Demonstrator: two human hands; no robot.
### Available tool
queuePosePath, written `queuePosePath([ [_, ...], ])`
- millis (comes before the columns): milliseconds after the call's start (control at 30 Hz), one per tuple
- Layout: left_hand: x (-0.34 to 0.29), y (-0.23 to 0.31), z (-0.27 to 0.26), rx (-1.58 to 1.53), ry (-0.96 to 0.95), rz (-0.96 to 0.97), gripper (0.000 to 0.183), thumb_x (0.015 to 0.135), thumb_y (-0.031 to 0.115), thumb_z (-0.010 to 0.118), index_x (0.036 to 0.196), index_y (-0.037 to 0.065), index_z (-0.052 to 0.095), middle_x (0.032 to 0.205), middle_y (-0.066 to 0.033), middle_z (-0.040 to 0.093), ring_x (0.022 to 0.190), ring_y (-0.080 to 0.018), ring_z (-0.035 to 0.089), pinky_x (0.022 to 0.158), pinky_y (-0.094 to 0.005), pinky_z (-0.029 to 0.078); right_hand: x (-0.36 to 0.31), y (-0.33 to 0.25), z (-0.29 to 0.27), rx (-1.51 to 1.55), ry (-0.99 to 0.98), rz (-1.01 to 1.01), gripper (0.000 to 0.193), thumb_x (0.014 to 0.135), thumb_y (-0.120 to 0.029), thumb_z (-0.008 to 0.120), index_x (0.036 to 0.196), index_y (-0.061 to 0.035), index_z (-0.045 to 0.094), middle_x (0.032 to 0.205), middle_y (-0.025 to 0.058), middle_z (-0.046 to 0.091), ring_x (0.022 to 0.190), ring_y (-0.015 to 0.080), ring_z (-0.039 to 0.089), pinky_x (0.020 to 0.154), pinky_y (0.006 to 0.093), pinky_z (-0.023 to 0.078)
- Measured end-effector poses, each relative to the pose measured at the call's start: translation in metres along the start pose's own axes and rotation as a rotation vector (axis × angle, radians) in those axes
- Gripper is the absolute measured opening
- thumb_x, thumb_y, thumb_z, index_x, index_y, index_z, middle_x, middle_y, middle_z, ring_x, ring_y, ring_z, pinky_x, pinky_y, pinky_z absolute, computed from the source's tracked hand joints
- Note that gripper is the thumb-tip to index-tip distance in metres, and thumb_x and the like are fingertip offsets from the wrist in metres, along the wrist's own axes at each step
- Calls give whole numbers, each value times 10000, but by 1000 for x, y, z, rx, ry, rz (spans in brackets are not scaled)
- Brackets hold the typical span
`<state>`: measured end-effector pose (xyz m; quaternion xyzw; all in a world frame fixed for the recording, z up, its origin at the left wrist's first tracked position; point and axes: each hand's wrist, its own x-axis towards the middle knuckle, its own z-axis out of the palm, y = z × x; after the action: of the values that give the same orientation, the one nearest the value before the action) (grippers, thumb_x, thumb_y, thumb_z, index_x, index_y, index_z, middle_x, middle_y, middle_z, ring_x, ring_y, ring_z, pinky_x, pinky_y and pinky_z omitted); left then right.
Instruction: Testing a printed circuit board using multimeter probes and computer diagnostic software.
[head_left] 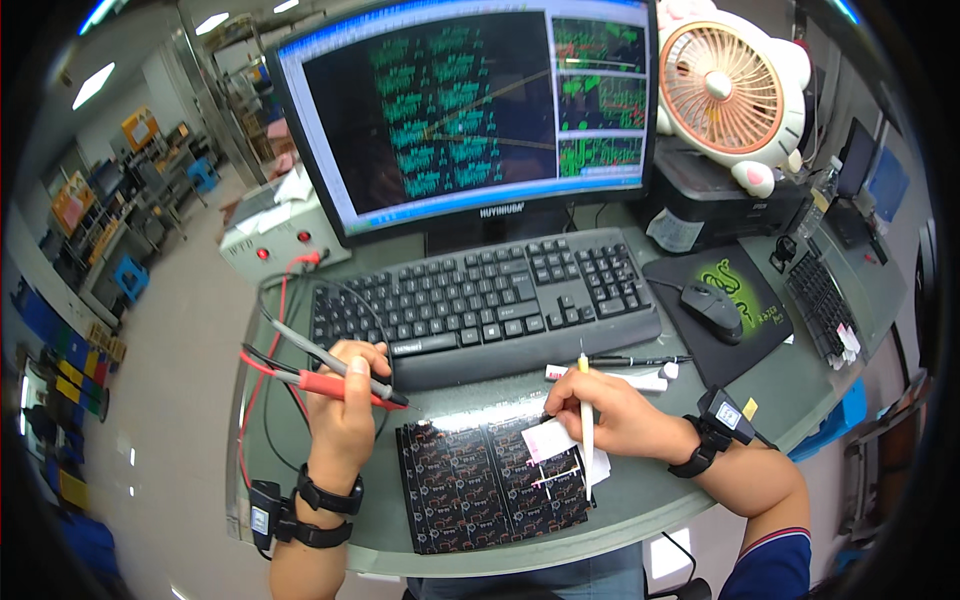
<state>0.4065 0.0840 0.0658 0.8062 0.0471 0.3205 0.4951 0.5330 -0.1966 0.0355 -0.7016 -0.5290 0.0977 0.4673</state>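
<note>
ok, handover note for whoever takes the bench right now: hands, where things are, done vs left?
Left hand: grip shut on two probes, red and grey, tips just off the board's top left corner.
Right hand: grip shut on a white pen, upright, fingers on a pink slip lying on the board.
Board: dark panel at the desk's front edge, below the keyboard.
Done: cannot tell what has been probed.
Left: probes not yet on the board.

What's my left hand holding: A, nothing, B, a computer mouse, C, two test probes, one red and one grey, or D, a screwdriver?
C: the left hand grips two probes, red and grey, tips pointing toward the circuit board; the mouse sits untouched on its pad.
</note>
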Motion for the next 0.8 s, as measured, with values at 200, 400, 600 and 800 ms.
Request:
queuePosePath([
  [200, -6, -9, 1, 133, -93, -110, 331, 1017, 157, 363, 841, -14, 586, 953, -120, 614, 1037, -261, 611, 988, -404, 447, -1, 4, 1, -7, 22, -47, 197, 840, 5, 665, 1002, -44, 565, 907, 105, 601, 803, 258, 623, 682, 358, 502],
  [400, 1, -13, 1, -41, -3, 78, 311, 991, 129, 389, 811, -12, 599, 939, -145, 626, 1028, -288, 623, 937, -403, 471, -2, 5, 1, -57, 24, -78, 200, 832, 9, 662, 1000, -51, 571, 925, 95, 604, 809, 251, 617, 690, 352, 498],
  [600, 1, -16, -1, -36, -31, 90, 377, 995, 193, 336, 796, -12, 582, 990, -153, 603, 1083, -300, 601, 986, -416, 436, 1, 3, 1, -40, 9, -59, 197, 821, 22, 657, 985, -43, 568, 899, 101, 603, 812, 255, 617, 700, 359, 494],
  [800, 10, -21, -3, -118, -20, 100, 404, 1021, 236, 336, 810, -18, 570, 992, -151, 603, 1095, -307, 598, 1006, -426, 417, 6, -2, -8, -104, 24, -63, 194, 828, -4, 669, 988, -39, 564, 900, 101, 590, 805, 255, 608, 710, 359, 492],
])
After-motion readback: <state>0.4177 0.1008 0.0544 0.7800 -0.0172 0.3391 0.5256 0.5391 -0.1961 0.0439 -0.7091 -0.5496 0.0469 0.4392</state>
